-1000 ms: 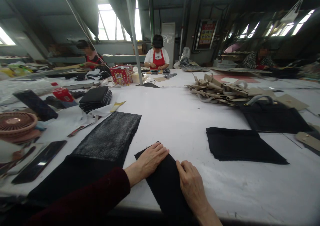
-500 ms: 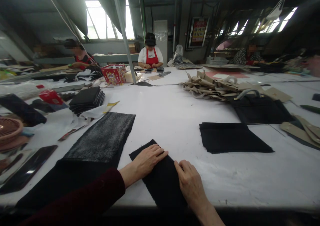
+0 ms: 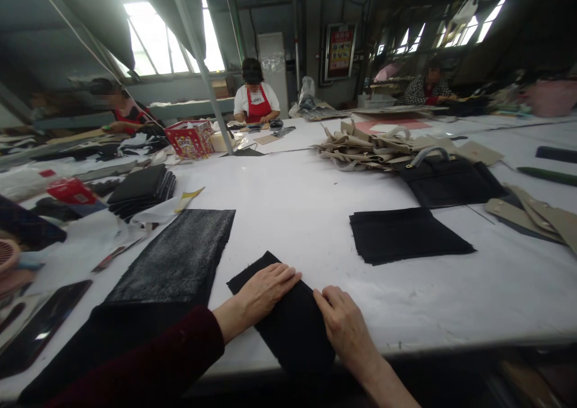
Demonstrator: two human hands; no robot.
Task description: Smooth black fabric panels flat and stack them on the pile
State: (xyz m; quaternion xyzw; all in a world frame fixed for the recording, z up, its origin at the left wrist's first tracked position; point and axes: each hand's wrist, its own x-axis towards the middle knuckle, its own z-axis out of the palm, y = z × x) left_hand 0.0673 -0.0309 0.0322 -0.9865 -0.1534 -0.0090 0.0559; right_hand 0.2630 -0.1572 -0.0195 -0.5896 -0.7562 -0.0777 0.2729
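Note:
A narrow piece of black fabric (image 3: 295,327) lies slantwise at the table's front edge, its near end reaching the edge. My left hand (image 3: 270,285) rests flat across its upper part, fingers stretched out. At the fabric's right edge, my right hand (image 3: 345,321) has its fingers curled, pinching the border; the fingertips underneath are partly hidden. To the left, under my sleeve, spreads a larger black fabric stack (image 3: 171,258) whose top sheet has a speckled grey face. Another black fabric stack (image 3: 408,235) lies apart on the right.
Beyond are a black handbag (image 3: 451,179) and a heap of beige pieces (image 3: 365,146). Along the left lie a phone (image 3: 42,327), a pink fan (image 3: 9,258), folded black pieces (image 3: 142,188) and a red patterned box (image 3: 189,139). A co-worker (image 3: 256,98) sits across the white table (image 3: 279,185).
The camera view has turned slightly to the right, so the background has shifted left. Both hands keep nearly the same places on the black fabric.

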